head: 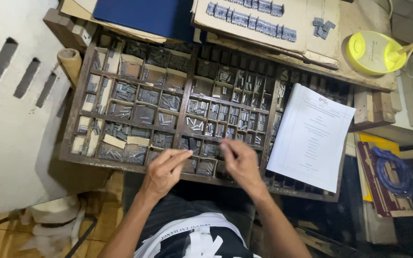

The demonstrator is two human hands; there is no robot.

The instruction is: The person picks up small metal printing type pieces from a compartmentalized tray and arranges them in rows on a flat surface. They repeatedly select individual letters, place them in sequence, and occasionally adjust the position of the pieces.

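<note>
A wooden type case (pixel 80 122), split into many small compartments filled with grey metal type pieces (pixel 168 102), fills the middle of the frame. Both hands hover over its lower edge, low centre of the frame. The left hand (pixel 162 171) has its fingers stretched together and pointing right, over the bottom row of compartments; whether it holds a piece I cannot tell. The right hand (pixel 241 162) is just beside it, fingers bunched as if pinching, but blurred, so what it grips cannot be told. A stapled white printed sheet (pixel 311 136) lies on the case's right end. Above, at upper centre, a row of metal blocks (pixel 251 21) rests on a beige board (pixel 244 36). A blue folder (pixel 146 14) lies at top left, and a yellow round lamp base (pixel 371 51) sits at upper right.
</note>
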